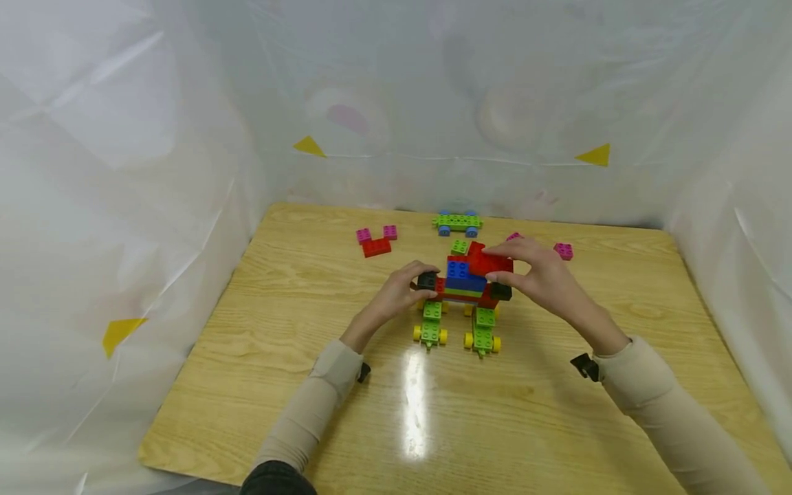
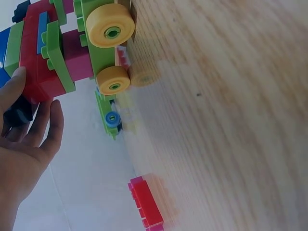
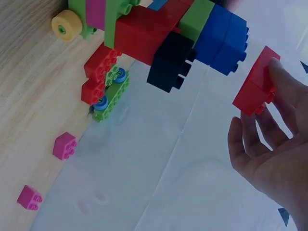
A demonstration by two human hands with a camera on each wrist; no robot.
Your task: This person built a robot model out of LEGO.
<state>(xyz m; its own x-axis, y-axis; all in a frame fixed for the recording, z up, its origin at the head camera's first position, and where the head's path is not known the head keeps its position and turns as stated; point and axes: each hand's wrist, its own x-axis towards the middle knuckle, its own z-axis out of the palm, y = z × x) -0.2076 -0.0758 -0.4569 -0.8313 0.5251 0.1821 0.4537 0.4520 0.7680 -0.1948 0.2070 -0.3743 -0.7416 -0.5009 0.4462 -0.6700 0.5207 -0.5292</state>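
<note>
A toy-brick model stands on two green wheeled bases (image 1: pixel 483 337) with yellow wheels (image 2: pixel 110 25). Across them lie red bricks (image 3: pixel 144 29), topped by a green layer and blue bricks (image 1: pixel 458 273), with a black brick (image 3: pixel 169 61) at each end. My left hand (image 1: pixel 396 294) grips the model's left end beside the black brick there, thumb on the near side and fingers behind. Between thumb and fingers, my right hand (image 1: pixel 540 273) pinches a red brick (image 3: pixel 257 82). In the right wrist view that brick is apart from the blue bricks, studs toward the palm.
Behind the model are a green wheeled base (image 1: pixel 458 221) with blue wheels, a small green brick (image 1: pixel 459 247) and loose red bricks (image 3: pixel 98 70). A red brick (image 1: pixel 377 247) and two pink bricks (image 1: pixel 363 236) lie back left. Another pink brick (image 1: pixel 564 251) lies back right.
</note>
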